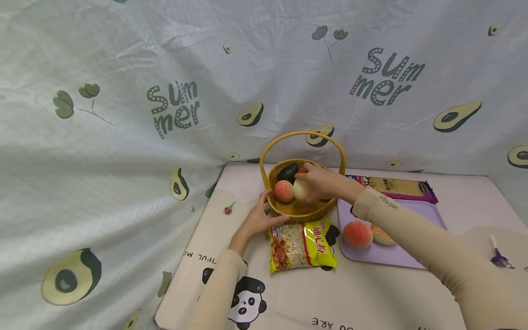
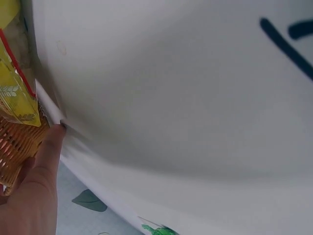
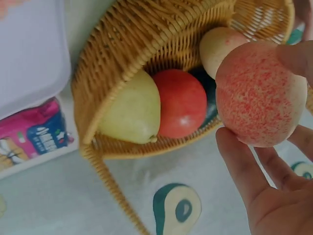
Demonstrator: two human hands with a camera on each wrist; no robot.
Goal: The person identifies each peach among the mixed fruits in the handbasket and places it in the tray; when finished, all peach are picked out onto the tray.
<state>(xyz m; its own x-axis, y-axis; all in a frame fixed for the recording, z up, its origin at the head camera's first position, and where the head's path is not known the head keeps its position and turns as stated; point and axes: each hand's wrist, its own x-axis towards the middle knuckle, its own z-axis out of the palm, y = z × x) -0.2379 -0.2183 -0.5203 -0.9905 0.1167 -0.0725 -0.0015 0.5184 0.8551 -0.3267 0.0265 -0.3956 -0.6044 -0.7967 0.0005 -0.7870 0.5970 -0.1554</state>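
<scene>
My right hand (image 1: 319, 182) grips a peach (image 3: 261, 93) with a red-speckled side and a pale side, held over the wicker basket (image 1: 299, 211). Inside the basket, a second peach (image 1: 283, 191) lies near the left rim. Beside it are a dark green, smooth, oblong thing (image 1: 288, 173), a red round fruit (image 3: 181, 104) and a pale green pear (image 3: 132, 110). With fingers and thumb spread, my left hand (image 1: 257, 219) touches the basket's left front side. Its extended finger (image 2: 49, 147) shows in the left wrist view, beside the basket weave.
A yellow food bag (image 1: 303, 246) lies in front of the basket. To the right, a lilac tray (image 1: 383, 259) bears a peach (image 1: 358, 234) and another round item (image 1: 382, 234). Behind stands a purple-edged packet (image 1: 396, 188). Small lollipops (image 1: 228, 210) lie at both sides.
</scene>
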